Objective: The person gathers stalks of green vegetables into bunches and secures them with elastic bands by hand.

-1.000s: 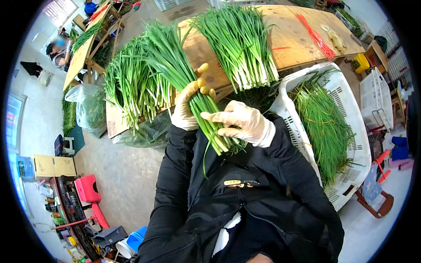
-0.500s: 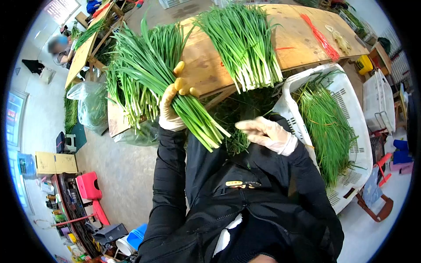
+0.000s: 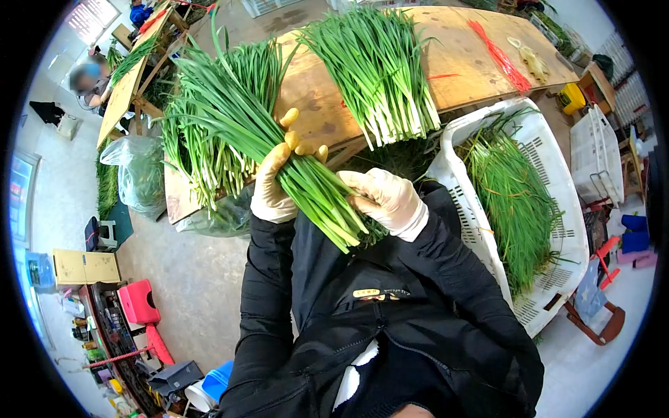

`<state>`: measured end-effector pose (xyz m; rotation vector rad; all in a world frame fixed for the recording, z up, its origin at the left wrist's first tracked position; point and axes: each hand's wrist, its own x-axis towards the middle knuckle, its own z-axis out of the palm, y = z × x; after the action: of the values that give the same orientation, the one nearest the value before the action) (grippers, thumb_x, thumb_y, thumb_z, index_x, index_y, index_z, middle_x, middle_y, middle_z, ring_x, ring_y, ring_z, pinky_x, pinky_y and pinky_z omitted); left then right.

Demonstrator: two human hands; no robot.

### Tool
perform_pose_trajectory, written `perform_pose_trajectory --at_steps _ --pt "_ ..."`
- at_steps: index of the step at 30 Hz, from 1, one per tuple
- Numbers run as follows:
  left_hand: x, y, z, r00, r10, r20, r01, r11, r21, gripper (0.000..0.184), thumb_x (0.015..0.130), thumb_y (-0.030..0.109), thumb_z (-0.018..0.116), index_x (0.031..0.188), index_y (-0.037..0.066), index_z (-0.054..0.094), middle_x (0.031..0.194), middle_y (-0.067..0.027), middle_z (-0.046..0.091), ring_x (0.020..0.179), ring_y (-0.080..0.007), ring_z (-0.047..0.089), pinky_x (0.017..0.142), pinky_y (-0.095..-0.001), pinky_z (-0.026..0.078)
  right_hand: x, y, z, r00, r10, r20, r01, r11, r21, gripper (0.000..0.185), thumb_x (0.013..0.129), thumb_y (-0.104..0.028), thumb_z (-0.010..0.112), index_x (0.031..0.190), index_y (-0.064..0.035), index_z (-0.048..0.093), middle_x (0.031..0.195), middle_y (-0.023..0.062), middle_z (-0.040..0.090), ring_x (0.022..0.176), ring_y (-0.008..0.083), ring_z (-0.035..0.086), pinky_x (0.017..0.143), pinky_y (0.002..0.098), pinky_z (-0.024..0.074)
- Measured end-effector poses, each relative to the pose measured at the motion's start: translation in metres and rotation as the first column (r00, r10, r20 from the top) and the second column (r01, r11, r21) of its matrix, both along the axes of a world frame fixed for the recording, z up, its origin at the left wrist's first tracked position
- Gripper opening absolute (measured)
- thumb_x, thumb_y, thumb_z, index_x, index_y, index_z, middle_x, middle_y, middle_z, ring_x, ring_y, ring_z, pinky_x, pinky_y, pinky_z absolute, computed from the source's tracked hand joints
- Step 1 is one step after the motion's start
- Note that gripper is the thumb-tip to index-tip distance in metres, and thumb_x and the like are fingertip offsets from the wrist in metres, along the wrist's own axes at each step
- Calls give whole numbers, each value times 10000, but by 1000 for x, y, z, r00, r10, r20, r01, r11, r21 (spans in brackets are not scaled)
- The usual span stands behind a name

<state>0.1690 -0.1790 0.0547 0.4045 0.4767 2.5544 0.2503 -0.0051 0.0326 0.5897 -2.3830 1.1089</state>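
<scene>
My left hand [image 3: 275,184], gloved with yellowed fingertips, is wrapped round a bunch of garlic chives [image 3: 317,195]. Its green leaves point up and left, and its pale stalk ends slant down to the right above my lap. At the right edge of these stalks, my gloved right hand [image 3: 387,200] has its thumb and fingers pinched on the chives; how many stalks it grips is hidden. A loose pile of chives [image 3: 209,150] lies on the left of the wooden table [image 3: 317,104]. Another, neater pile of chives [image 3: 380,76] rests farther right.
A white plastic basket [image 3: 456,139] holding loose green leaves [image 3: 512,209] stands by my right arm. Red ties [image 3: 498,56] and a yellowed glove [image 3: 529,59] lie on the table. A filled plastic bag [image 3: 143,177] is at left; another person [image 3: 94,83] sits beyond.
My right hand has moved left and slightly up from beside the bunch to its stalks, and its fingers have closed there. The left hand keeps its hold, with the bunch slightly lower.
</scene>
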Motion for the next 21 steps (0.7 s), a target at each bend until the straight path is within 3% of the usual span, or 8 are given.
perform_pose_trajectory --at_steps 5,7,13,15,17,19,20,21 --pt "4 5 -1 996 3 93 -8 998 61 475 791 38 551 1231 42 372 840 4 538 804 -125 532 912 -413 406 4 -4 11 953 -188 -239 182 982 -45 367 653 -90 672 1014 -135 622 730 -6 567 593 169 520 554 265 431" --pt "7 9 -2 988 36 149 -44 998 52 461 798 51 556 1225 32 384 838 -3 570 794 -127 550 904 -408 412 -1 0 9 917 -201 -345 175 979 -103 351 616 -75 694 961 -121 645 733 -32 590 708 135 527 682 265 401" --pt "3 15 -6 967 117 226 -130 990 45 379 795 32 553 1163 21 466 821 -13 602 761 -127 576 866 -378 440 5 13 9 958 -82 -274 -27 928 -372 194 659 -59 655 851 -89 653 766 -14 596 747 124 508 708 282 394" --pt "-5 7 -9 974 95 208 -118 988 102 372 790 25 553 1154 19 475 823 -14 598 762 -130 569 867 -380 440 13 33 3 930 237 -280 -364 695 -620 138 729 -57 588 859 -63 635 754 13 585 760 125 488 673 285 388" --pt "-7 0 -9 986 84 147 -102 987 122 401 782 22 559 1171 22 464 810 -3 560 763 -122 545 881 -387 432 27 53 -4 708 565 -424 -643 266 -719 119 800 -54 520 867 -37 616 743 41 574 774 125 468 638 287 381" --pt "-6 -4 -11 994 26 107 -45 983 180 427 778 27 563 1190 25 447 799 10 528 765 -115 531 888 -385 425 42 73 -13 525 734 -432 -629 -7 -777 155 814 -98 500 896 -28 612 806 47 576 755 144 471 615 294 378" --pt "-4 -5 -9 995 40 91 -56 983 174 450 773 32 567 1203 38 436 796 20 516 767 -107 517 893 -372 420 43 80 -20 409 874 -261 -361 -107 -926 157 799 -112 521 885 -20 614 846 64 580 782 183 485 643 322 390" --pt "-3 -6 -10 995 44 93 -60 983 172 450 773 32 567 1203 38 436 796 20 516 767 -107 517 893 -372 420 46 85 -27 612 788 75 -489 451 -747 257 760 -142 565 986 -19 571 950 108 559 871 256 487 719 362 400"
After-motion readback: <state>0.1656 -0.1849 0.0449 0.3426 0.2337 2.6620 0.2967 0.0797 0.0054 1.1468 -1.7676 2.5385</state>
